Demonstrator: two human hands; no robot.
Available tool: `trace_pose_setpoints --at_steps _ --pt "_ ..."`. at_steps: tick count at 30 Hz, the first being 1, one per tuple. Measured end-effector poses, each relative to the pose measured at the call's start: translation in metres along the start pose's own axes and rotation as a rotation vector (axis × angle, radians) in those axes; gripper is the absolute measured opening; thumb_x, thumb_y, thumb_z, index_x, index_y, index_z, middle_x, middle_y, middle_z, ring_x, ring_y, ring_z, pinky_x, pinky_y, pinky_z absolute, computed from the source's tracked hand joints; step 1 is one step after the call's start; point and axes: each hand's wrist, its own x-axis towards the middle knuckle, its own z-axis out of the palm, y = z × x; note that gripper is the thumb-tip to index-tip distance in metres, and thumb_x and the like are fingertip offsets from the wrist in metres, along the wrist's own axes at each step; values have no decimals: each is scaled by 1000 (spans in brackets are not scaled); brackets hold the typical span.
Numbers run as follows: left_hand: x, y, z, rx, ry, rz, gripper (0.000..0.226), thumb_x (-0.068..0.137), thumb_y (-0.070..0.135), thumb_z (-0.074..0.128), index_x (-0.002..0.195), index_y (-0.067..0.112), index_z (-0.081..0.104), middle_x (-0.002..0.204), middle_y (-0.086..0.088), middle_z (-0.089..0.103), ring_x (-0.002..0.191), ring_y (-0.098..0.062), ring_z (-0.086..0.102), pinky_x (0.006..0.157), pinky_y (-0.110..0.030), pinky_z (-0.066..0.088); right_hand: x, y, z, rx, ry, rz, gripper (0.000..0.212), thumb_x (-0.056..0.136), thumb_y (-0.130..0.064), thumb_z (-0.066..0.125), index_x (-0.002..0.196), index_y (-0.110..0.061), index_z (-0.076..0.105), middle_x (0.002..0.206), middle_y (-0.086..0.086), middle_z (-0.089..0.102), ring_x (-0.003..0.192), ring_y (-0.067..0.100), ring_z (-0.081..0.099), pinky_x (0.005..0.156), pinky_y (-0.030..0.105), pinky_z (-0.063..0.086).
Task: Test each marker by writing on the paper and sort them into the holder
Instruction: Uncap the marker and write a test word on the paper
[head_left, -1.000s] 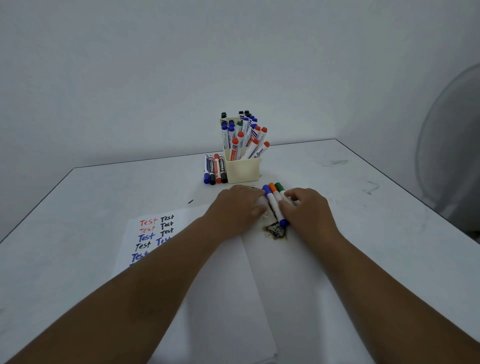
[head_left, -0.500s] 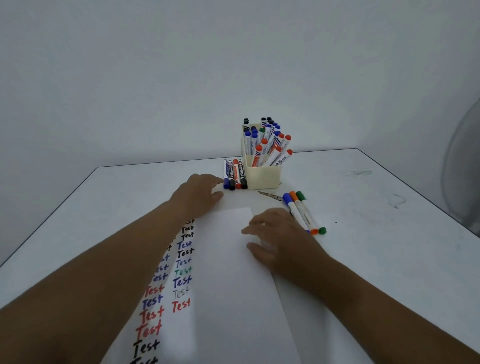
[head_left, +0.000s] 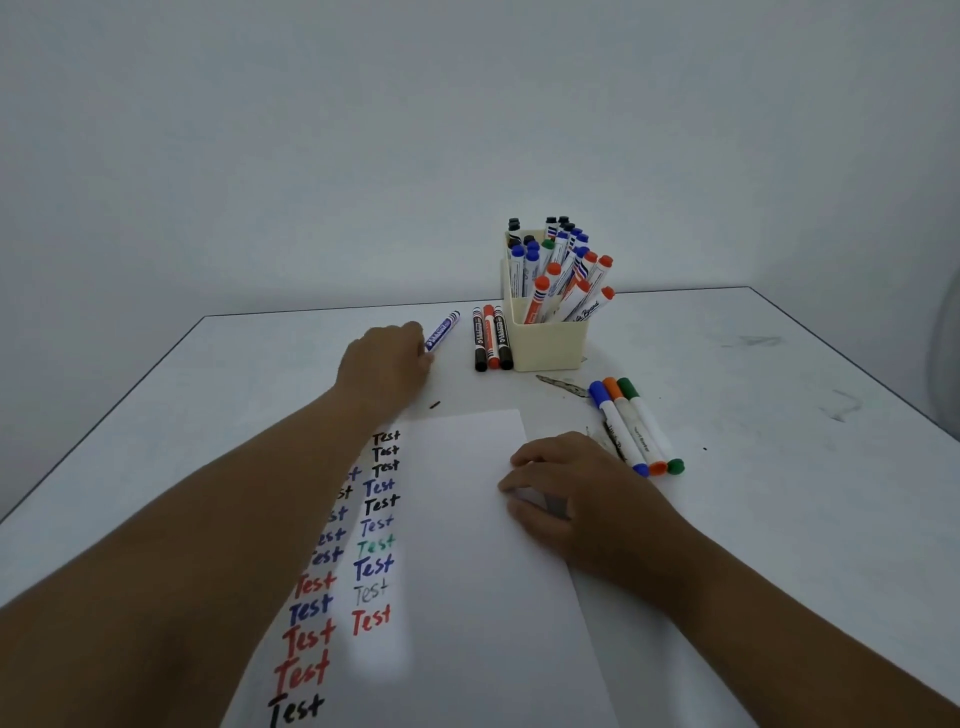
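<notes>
White tabletop (head_left: 727, 395) carries the paper (head_left: 467, 571), pinned under the flat, relaxed right hand (head_left: 576, 493). Left hand (head_left: 387, 361) pinches the blue marker (head_left: 442, 331) left of the holder (head_left: 550, 343); gripped at one end, it could slip. That holder is crammed with capped markers (head_left: 563, 270)

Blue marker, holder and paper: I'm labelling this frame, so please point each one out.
Blue marker (head_left: 443, 330), head view, on its printed barrel beyond the left hand (head_left: 387, 364).
Holder (head_left: 550, 345), head view, on its cream front wall.
Paper (head_left: 467, 545), head view, on its blank middle.
</notes>
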Motion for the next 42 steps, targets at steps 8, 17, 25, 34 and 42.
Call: trace_pose_setpoints --at_steps 8,17,25,34,42 --pt "-16 -36 -13 -259 34 -68 33 99 23 57 131 19 60 109 -3 68 105 -23 59 89 -35 46 3 -3 -3 -4 -26 18 31 99 -45 56 126 -36 67 136 -15 58 123 2 47 103 20 41" --pt "-96 -19 -73 -488 172 174 24 98 12 60 118 18 73 103 7 68 92 4 54 82 0 34 3 -25 -16 12 -19 95 41 98 -40 61 138 -38 53 142 -12 53 124 2 46 103 15 32" --pt "-149 8 -112 -462 215 441 24 99 15 59 119 24 69 99 14 64 94 -8 57 83 -17 44 26 -92 -38 1102 354 329 50 75 -45 70 122 -28 66 91 10 71 75 19 64 69 33 58" --pt "-164 6 -116 -307 95 470 38 106 44 32 122 22 59 92 9 63 82 -10 55 75 -28 48 26 -130 -30 1235 439 286 23 74 -33 74 92 -19 77 78 12 73 66 20 63 60 30 55" --pt "-178 -26 -112 -326 -4 332 58 90 72 30 144 52 37 74 19 54 72 -2 54 62 -20 40 20 -144 -18 1215 406 346 13 87 -26 73 94 -14 76 74 11 71 61 19 58 55 29 49"
